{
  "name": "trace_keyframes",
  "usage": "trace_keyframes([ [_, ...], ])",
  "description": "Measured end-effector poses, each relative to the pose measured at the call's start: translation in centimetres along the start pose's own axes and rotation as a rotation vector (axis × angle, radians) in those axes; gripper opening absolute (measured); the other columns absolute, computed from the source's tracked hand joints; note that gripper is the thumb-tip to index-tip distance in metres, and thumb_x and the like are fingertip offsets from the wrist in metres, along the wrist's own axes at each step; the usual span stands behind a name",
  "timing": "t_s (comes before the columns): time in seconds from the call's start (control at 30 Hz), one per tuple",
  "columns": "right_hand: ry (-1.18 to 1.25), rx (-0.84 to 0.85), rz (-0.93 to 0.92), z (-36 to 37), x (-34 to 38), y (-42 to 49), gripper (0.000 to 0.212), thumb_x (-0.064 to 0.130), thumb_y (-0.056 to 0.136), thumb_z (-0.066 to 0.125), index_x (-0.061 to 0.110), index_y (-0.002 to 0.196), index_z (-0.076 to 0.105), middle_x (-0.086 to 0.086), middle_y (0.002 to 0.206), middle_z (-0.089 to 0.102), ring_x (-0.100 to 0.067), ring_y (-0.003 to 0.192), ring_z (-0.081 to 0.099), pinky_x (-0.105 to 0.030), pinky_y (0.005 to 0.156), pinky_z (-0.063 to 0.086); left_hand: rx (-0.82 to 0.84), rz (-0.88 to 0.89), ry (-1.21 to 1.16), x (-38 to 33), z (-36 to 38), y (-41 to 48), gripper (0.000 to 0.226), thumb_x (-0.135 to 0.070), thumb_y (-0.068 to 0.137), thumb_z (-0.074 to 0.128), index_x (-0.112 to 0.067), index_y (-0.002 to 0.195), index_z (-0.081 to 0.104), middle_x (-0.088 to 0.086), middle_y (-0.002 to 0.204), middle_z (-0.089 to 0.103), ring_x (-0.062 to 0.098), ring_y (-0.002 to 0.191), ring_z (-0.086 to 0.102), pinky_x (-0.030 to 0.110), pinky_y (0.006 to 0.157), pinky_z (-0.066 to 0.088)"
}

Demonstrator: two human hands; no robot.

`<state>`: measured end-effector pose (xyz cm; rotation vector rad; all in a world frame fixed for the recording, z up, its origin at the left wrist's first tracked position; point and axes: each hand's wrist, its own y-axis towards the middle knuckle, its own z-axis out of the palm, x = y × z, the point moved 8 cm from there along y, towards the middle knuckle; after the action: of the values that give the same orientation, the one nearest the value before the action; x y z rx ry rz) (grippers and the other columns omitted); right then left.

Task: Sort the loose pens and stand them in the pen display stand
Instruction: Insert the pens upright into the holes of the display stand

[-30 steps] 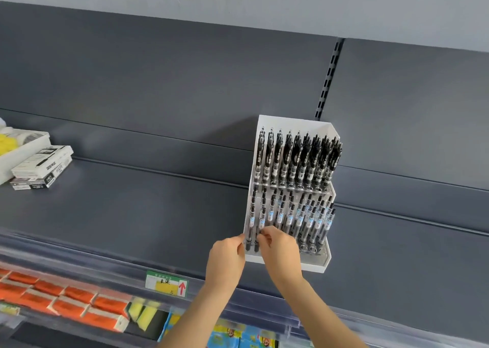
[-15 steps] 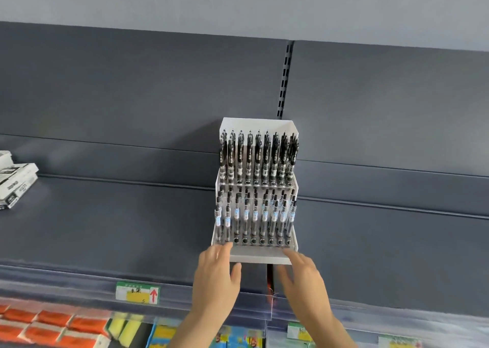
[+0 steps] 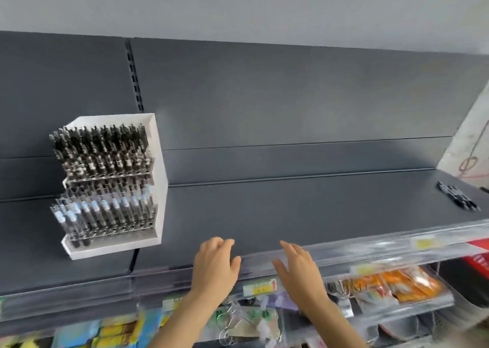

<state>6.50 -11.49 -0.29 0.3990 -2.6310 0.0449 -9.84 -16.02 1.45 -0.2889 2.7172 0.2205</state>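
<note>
The white pen display stand (image 3: 158,167) sits on the dark grey shelf (image 3: 264,210) at the left, its two tiers packed with several upright black and clear pens (image 3: 103,210). A small bunch of loose black pens (image 3: 456,196) lies on the shelf at the far right. My left hand (image 3: 215,265) and my right hand (image 3: 297,272) hover side by side over the shelf's front edge, right of the stand, fingers spread and holding nothing. Neither hand touches the stand or the loose pens.
A clear plastic price rail (image 3: 370,247) with labels runs along the shelf's front edge. Below it hang orange snack packets (image 3: 397,284) and other coloured goods. A pale wall (image 3: 465,141) bounds the shelf at the right.
Both hands have let go of the stand and moved right along the shelf edge. The view has swung right, so the stand now lies at the left and the loose pens have come into sight.
</note>
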Motion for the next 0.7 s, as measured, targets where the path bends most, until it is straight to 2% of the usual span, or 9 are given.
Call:
trace_keyframes([
  [0.33,0.002,-0.047,0.203,-8.2,-16.2,-2.4,0.050,0.036,0.097,0.042,0.021,0.144,0.030,0.002,0.146,0.040,-0.017,0.130,0.042,-0.030,0.105,0.038,0.142,0.197,-0.002,-16.8,8.2,2.3,0.039,-0.034,0.097,0.040,-0.020,0.134,0.043,-0.003,0.135,0.044,0.018,0.126,0.038,0.026,0.102,0.033],
  [0.53,0.016,-0.097,0.288,-12.3,-23.6,-1.6,0.050,0.034,0.098,0.042,0.019,0.144,0.030,0.002,0.146,0.039,-0.014,0.133,0.038,-0.027,0.107,0.035,0.199,0.290,-0.027,-24.5,13.0,6.1,0.042,-0.036,0.097,0.039,-0.023,0.137,0.041,-0.005,0.137,0.042,0.015,0.128,0.036,0.026,0.104,0.032],
  [0.7,0.024,-0.153,0.360,-16.0,-29.9,1.6,0.049,0.035,0.098,0.040,0.020,0.144,0.031,0.001,0.146,0.039,-0.014,0.127,0.046,-0.027,0.105,0.035,0.243,0.347,-0.057,-31.3,17.0,10.9,0.042,-0.036,0.098,0.039,-0.021,0.137,0.041,-0.004,0.140,0.041,0.016,0.130,0.034,0.027,0.105,0.031],
])
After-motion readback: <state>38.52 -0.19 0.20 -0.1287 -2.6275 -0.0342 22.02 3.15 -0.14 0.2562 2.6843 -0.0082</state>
